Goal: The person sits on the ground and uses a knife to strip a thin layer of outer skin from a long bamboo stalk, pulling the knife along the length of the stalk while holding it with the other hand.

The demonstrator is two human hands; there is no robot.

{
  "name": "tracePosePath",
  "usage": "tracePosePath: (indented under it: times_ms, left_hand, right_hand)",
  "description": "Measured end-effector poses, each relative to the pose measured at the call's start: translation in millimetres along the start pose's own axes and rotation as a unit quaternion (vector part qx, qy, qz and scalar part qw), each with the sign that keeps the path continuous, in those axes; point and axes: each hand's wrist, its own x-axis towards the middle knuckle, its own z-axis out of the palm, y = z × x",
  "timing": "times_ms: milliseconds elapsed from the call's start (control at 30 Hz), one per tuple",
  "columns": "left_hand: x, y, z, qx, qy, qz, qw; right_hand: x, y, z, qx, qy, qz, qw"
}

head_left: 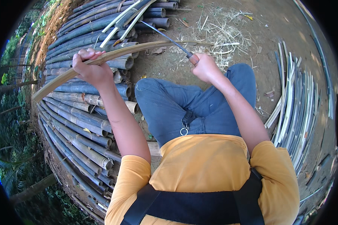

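My left hand (92, 67) is closed round a long split bamboo strip (127, 50), pale on the side I see. The strip runs from the far left past my hand and narrows toward the right, over the ground beyond my knees. In my right hand (206, 68) is a knife (192, 58) with a brown handle, gripped at that handle. Its long thin blade points up and to the left and crosses the strip between my two hands. Whether blade and strip touch, I cannot tell.
Dark bamboo poles (90, 99) lie stacked along my left. More split strips (129, 20) rest on top of the stack. Pale shavings (225, 35) are scattered on the dirt ahead. A bundle of thin strips (296, 108) lies at my right.
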Motion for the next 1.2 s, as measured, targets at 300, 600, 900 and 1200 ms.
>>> tracePosePath:
  times_ms: [300,600,900,1200]
  left_hand:
    - [2,-3,-13,0.021,0.046,-0.008,0.999]
    - [4,-6,-17,0.02,0.041,-0.005,0.999]
    - [7,-6,-32,0.043,0.055,-0.015,0.997]
    - [13,-12,-25,-0.007,0.011,-0.011,1.0]
  right_hand:
    - [14,15,-3,-0.021,-0.032,0.031,0.999]
    - [24,42,-2,-0.006,-0.046,0.103,0.994]
    - [40,66,-2,-0.01,-0.046,0.102,0.994]
    - [41,80,3,-0.035,-0.034,0.168,0.985]
